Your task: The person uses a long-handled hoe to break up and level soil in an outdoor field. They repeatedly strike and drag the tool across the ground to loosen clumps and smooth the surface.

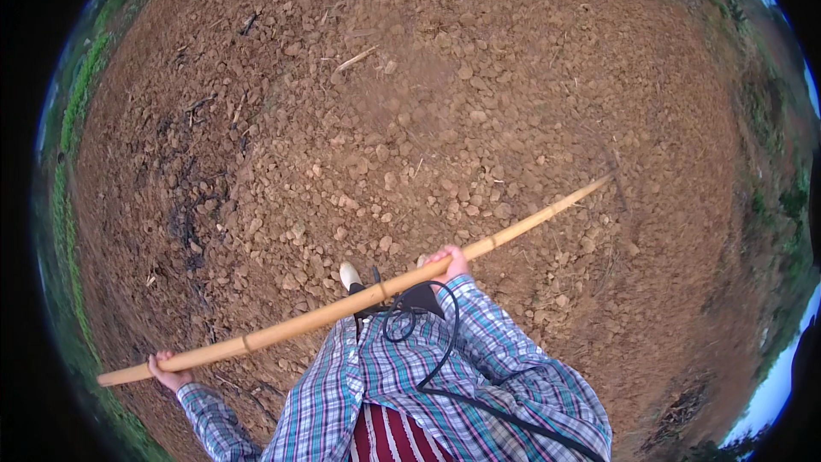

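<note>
A long bamboo handle point(314, 319) crosses in front of my body, slanting from the lower left up to the right. My left hand point(170, 371) grips it close to its near end. Farther along, beside my waist, my right hand point(453, 263) is wrapped around the same pole. At the far end, a thin dark tool head point(618, 183) lies crosswise at the soil; it is blurred, so whether it is a rake or a hoe cannot be told. Below the pole, a pale shoe point(349, 274) shows on the ground, and another is mostly hidden by my right hand.
Loose, cloddy brown soil point(410, 135) spreads all around. Dry stalk pieces point(356, 58) and dark, charred-looking debris point(186, 224) lie on it. Green plants point(80, 96) border the left side. A black cable point(452, 333) loops over my plaid shirt point(397, 359).
</note>
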`<state>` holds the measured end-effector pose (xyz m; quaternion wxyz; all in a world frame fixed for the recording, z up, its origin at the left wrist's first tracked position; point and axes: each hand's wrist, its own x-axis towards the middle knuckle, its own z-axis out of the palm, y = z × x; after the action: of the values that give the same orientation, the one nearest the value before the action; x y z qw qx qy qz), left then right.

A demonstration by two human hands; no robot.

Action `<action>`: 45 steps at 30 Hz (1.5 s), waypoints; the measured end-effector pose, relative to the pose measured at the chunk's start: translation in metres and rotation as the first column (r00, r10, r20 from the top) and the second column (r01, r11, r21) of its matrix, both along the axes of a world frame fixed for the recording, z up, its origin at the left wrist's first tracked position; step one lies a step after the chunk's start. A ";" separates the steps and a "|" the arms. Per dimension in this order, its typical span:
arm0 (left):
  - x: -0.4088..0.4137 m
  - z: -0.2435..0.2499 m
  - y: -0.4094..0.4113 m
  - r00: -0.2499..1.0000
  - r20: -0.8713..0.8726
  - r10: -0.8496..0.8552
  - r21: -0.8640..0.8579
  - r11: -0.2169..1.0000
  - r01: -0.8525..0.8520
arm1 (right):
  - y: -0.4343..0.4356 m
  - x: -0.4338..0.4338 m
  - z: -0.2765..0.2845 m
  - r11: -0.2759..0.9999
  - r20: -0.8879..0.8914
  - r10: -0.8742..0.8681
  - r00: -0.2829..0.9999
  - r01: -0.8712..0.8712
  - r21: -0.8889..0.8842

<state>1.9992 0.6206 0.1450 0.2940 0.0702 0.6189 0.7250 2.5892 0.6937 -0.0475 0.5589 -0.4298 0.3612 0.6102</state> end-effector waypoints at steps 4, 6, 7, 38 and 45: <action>0.038 -0.049 0.010 0.991 0.134 0.005 -0.008 1.000 -0.004 | 0.037 0.049 0.022 0.994 0.212 -0.018 0.977 -0.005 0.105; 0.085 -0.053 0.021 0.979 0.201 0.021 -0.022 1.000 -0.017 | 0.058 0.075 0.023 0.991 0.354 -0.007 0.935 -0.040 0.126; 0.101 -0.053 0.023 0.969 0.248 0.016 -0.012 1.000 -0.014 | 0.068 0.086 0.022 0.992 0.423 -0.001 0.906 -0.053 0.116; 0.046 -0.068 -0.079 0.923 0.281 0.265 0.124 0.943 -0.308 | 0.090 0.000 -0.010 0.950 0.383 0.260 0.886 -0.305 0.061; 0.111 0.064 -0.010 0.989 -0.036 -0.143 0.345 0.927 0.147 | 0.144 -0.030 -0.059 0.861 0.441 0.455 0.774 -0.508 0.002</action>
<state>2.1103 0.6103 0.2092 0.3265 0.1702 0.4762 0.7985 2.5590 0.8378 -0.1067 0.4736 -0.5957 0.0705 0.6449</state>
